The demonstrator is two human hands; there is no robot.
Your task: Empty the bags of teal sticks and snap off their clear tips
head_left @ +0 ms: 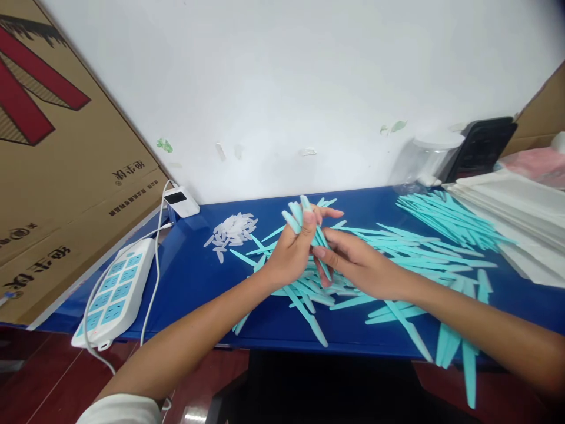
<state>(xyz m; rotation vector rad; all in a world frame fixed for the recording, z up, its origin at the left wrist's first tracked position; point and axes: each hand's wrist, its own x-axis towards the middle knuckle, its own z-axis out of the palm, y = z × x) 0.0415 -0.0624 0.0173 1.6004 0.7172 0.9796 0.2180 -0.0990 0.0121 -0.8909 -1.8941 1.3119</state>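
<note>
My left hand (292,250) is closed around a small bunch of slim turquoise eyebrow razors (295,213), their wider, paler ends fanned out above the thumb. Just right of it, my right hand (359,265) grips the lower ends of the same bunch between thumb and fingers. Below and around both hands, a loose pile of similar razors (410,253) spreads over the blue table (185,282). A few jut past the front edge. To the left lies a heap of small translucent caps (233,231).
A white power strip (117,294) with cables and a white device (182,202) are at left, by a large cardboard box (79,176). At right are a neater razor stack (454,221), white paper sheets (521,218), a clear jar (435,156) and a black stand (481,144).
</note>
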